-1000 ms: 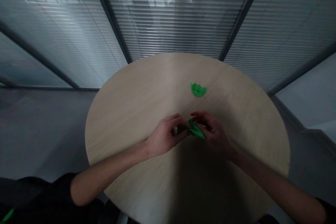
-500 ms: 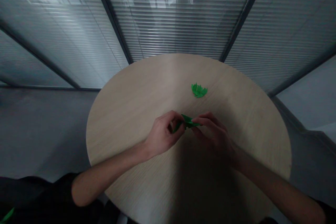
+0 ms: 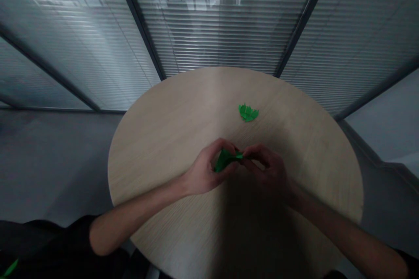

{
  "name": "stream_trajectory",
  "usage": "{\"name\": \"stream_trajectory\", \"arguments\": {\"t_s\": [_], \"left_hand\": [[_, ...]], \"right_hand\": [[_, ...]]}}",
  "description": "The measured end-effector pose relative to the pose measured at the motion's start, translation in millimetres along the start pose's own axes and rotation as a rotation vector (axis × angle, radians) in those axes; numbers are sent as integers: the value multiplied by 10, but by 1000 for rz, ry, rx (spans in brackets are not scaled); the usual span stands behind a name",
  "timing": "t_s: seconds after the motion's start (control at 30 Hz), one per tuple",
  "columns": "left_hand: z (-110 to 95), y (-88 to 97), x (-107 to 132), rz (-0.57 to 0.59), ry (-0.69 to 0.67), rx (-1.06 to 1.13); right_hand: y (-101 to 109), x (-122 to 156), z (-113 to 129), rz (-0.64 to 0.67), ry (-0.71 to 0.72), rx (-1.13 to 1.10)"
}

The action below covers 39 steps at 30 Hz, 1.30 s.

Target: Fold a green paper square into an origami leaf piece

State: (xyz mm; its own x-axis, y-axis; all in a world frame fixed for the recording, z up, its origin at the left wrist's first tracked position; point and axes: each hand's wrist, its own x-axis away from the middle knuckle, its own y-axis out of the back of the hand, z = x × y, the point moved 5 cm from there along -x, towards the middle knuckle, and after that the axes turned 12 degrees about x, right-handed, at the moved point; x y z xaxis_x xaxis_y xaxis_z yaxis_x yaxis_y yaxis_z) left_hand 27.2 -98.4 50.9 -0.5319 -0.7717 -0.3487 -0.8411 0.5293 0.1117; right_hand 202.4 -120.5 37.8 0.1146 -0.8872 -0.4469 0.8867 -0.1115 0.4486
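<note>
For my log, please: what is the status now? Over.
Left hand and right hand both pinching folded green paper above round light-wood table. Jagged green paper shape lies ahead, untouched. Nothing in the way.

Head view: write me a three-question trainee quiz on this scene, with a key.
1. True or false: the green folded paper sits between the left hand and the right hand.
2. Where does the jagged green paper piece lie? A: on the wooden table top. B: in the right hand. C: in the left hand.
3. Fill in the blank: the wooden table top has a ____ outline.

Key: 1 true; 2 A; 3 round.
</note>
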Motion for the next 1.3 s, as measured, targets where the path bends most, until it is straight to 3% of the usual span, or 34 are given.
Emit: {"name": "stream_trajectory", "arguments": {"t_s": [0.13,0.47,0.97,1.13,1.3], "left_hand": [[28,-11,11,-21,42,-33],[-20,29,4,-56,-52,-68],[-1,48,-4,-109,30,-57],[24,40,6,-105,74,-24],[17,41,16,-111,35,13]], "right_hand": [[-4,3,-1,11,-16,9],[22,-18,40,-39,17,-11],[37,-12,35,8,-4,-12],[17,-4,29,42,-63,-76],[-4,-6,-12,48,-146,-106]]}}
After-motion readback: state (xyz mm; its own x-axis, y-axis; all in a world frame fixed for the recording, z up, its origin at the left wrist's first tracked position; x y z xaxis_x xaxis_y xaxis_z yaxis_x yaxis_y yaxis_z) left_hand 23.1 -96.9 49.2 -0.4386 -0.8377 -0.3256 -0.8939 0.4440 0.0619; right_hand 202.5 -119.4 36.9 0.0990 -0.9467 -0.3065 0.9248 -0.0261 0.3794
